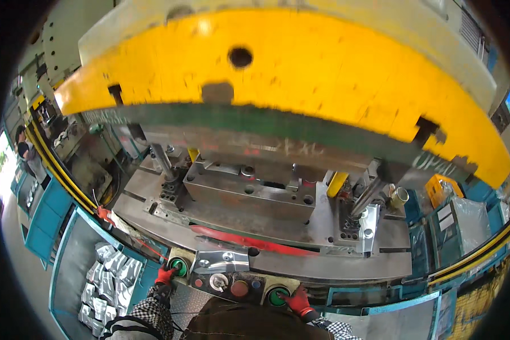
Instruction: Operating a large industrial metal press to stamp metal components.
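Note:
Both hands wear red gloves and rest at a control panel in front of a large press. My left hand [165, 275] reaches onto a green push button [178, 267], fingers stretched out and nothing held. At the other end of the panel, my right hand [299, 301] touches the rim area of a second green button [278, 296] with its fingers apart. Between them sit a red button [239, 288] and a rotary switch [219, 282]. A shaped silver metal bracket [223, 262] lies just behind the panel. The steel lower die [246, 195] is beyond, under the raised yellow press ram [306, 62].
A blue bin [56, 289] at left holds several silver metal parts [110, 280]. Another bracket [369, 229] stands at the die's right end. A red bar [249, 240] crosses the bed's front. A person [31, 156] is at far left; an orange crate [441, 190] is at right.

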`<state>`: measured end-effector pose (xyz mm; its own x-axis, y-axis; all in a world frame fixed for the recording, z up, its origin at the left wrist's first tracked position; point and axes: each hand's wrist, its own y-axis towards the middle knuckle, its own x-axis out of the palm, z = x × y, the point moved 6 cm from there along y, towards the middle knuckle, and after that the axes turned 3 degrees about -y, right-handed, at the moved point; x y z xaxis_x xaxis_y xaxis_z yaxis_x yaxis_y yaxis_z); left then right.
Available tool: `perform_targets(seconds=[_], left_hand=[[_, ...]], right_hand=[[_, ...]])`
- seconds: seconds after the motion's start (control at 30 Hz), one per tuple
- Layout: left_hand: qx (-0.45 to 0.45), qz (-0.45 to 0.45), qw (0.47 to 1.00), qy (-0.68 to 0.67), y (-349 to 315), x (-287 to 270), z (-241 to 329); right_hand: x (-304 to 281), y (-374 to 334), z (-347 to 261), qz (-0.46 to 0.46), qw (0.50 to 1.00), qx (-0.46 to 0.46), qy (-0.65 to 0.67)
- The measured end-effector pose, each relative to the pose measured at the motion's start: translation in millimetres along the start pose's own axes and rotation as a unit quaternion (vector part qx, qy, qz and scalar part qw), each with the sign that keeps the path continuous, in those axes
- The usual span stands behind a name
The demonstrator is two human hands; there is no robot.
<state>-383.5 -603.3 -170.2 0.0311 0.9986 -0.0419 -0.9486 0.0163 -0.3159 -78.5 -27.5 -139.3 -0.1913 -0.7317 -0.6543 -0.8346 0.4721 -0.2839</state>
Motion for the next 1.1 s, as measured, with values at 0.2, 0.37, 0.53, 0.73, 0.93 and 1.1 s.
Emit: perform_targets(seconds=[0.2, 0.37, 0.53, 0.73, 0.93, 1.1], left_hand=[[0.019, 0.001, 0.999, 0.045, 2, 4, 6], [0.01, -0.012, 0.999, 0.046, 5, 7, 5], [-0.073, -0.082, 0.98, 0.165, 18, -4, 8], [-0.03, -0.32, 0.775, 0.545, 91, 62, 221], [0.324, -0.497, 0.75, 0.293, -17, 368, 523], [0.441, -0.477, 0.511, 0.564, 83, 529, 500]], right_hand=[[0, 2, 4, 0.02, 0.999, -0.012, 0.027], [15, 5, 22, 0.031, 0.999, -0.019, -0.015], [15, 7, 18, 0.008, 0.995, -0.06, 0.079], [7, 10, 5, -0.022, 0.983, -0.138, 0.122], [2, 4, 36, -0.043, 0.975, -0.028, 0.216], [3, -19, 60, 0.028, 0.954, 0.123, 0.27]])
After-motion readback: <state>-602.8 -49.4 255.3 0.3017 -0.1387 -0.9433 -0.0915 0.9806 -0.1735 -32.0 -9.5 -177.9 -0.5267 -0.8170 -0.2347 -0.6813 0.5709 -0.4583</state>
